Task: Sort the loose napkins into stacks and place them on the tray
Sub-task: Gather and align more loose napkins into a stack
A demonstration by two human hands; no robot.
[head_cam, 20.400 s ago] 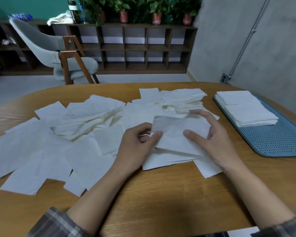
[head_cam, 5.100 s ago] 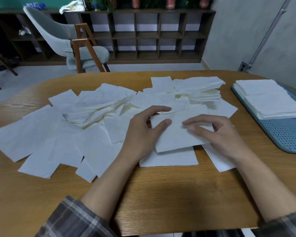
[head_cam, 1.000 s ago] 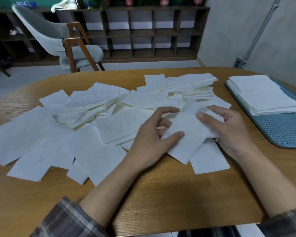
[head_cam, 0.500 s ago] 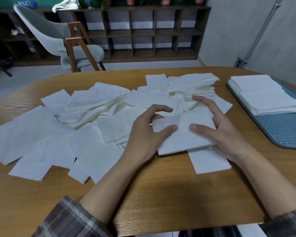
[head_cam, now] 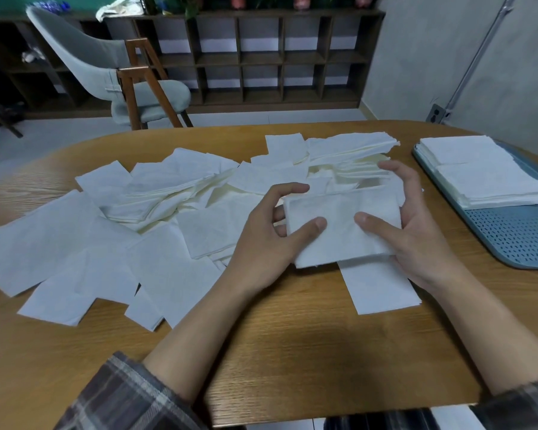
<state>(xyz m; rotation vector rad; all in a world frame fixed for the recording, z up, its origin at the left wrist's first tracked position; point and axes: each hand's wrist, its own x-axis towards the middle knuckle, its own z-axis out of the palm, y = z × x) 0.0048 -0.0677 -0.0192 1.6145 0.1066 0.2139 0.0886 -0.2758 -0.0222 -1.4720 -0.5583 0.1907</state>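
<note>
hands close on a small squared-up stack of white paper napkins near the middle of a wooden table with rounded ends. the left hand grips the stack's left edge, thumb pressed on the top sheet and fingers curled round behind it. the right hand clasps the right edge, thumb lying on top and fingers arched over the far corner. the stack sits between the two palms. whether it rests on the sheets beneath cannot be told. its near edge overlaps a single white napkin lying flat on the wood. to the left and behind, loose white napkins sprawl in overlapping drifts across the tabletop. well apart to the right, a blue perforated plastic tray carries neat piles of stacked napkins at its far end. plaid sleeves frame the bottom edge. beyond the table stand a pale grey chair with wooden legs and a dark wooden cubby shelf.
</note>
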